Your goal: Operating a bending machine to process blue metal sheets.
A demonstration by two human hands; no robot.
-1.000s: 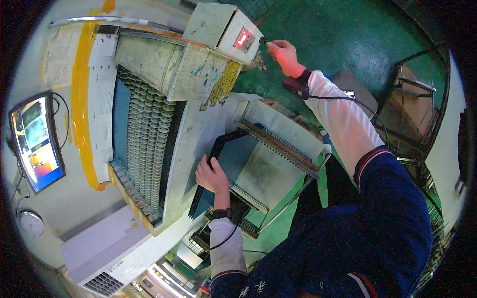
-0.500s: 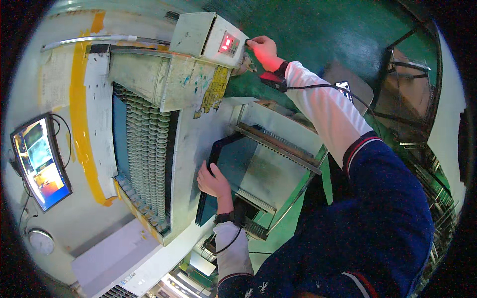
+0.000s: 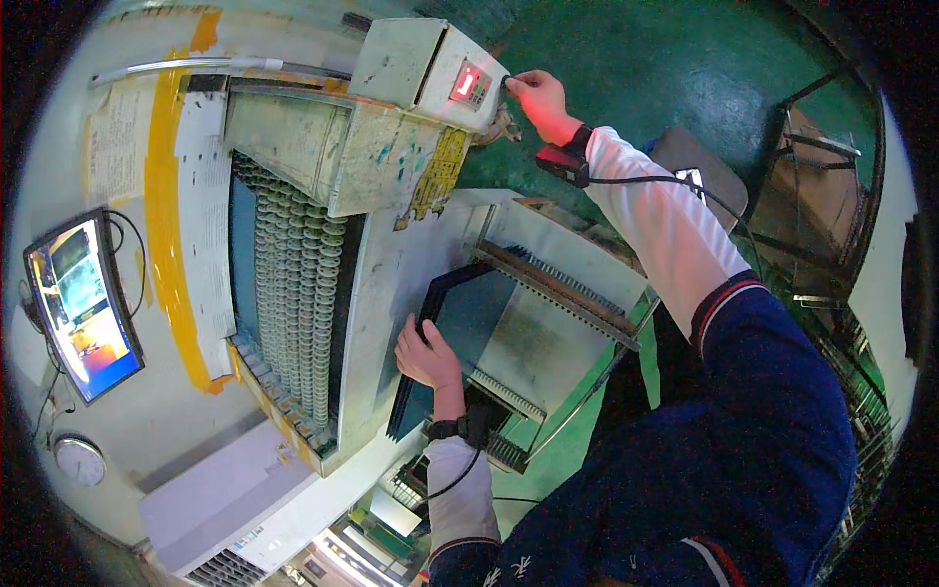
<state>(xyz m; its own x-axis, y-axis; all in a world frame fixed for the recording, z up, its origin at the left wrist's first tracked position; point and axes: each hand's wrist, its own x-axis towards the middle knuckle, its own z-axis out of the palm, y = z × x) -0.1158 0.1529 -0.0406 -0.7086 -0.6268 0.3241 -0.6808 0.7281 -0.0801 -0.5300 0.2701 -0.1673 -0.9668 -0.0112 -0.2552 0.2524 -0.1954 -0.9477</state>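
Note:
My right hand (image 3: pixel 544 105) reaches up to the side of a white control box (image 3: pixel 401 64), its thumb and finger closed on a small black knob (image 3: pixel 506 82). On the box's face a small panel (image 3: pixel 470 84) shows red lit digits above some buttons. Lower down, my left hand (image 3: pixel 428 357) rests at the edge of upright dark flat panels (image 3: pixel 469 303), fingers stretched and thumb apart. These panels stand in a metal rack (image 3: pixel 562 289) with comb-like slotted rails. Beside them is a machine opening with rows of ringed rollers (image 3: pixel 293 303) and a blue-grey sheet behind.
A lit monitor (image 3: pixel 86 308) and a round dial (image 3: pixel 80 460) are on the left wall side. A wheeled frame with brown board (image 3: pixel 807 186) stands at far right on the green floor (image 3: pixel 597 49). Cables run from both wrists.
The view has shifted slightly, so the scene sits a little further right. Both hands keep their places, the right at the knob and the left at the panels.

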